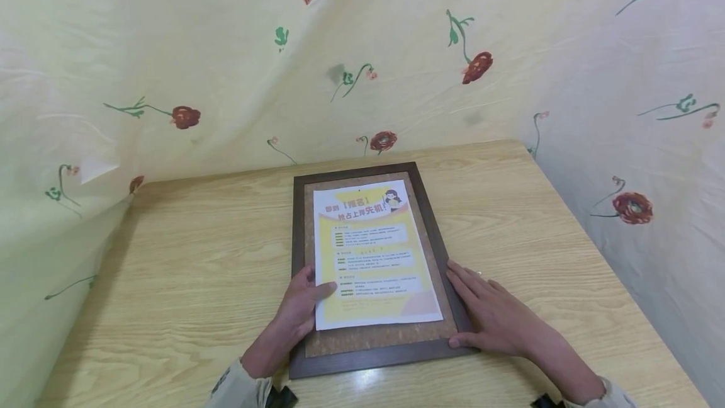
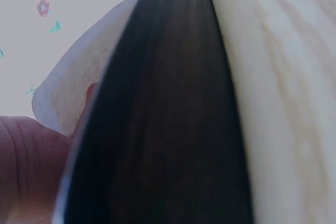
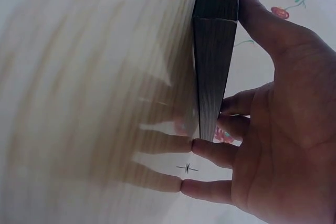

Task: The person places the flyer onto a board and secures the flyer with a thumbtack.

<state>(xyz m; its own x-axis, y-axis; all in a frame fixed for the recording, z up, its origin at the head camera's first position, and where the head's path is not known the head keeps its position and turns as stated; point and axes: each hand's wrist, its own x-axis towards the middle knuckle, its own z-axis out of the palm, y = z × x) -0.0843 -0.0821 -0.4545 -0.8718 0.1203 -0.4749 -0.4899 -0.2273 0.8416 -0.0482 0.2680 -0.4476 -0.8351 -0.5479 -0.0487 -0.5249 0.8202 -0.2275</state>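
Left hand (image 1: 297,307) holds poster (image 1: 370,254); headline (image 1: 362,209) ends "先机!"

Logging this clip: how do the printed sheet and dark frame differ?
The printed sheet is mainly yellow, pink and white; the dark frame is brown. The sheet carries text; the frame shows none. The sheet is smaller than the frame. Both are rectangular.

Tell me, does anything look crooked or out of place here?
Only slightly: the printed sheet sits high on the corkboard, leaving a wider bare strip below than above. The left hand has its thumb over the sheet's left edge. No spill or damage shows.
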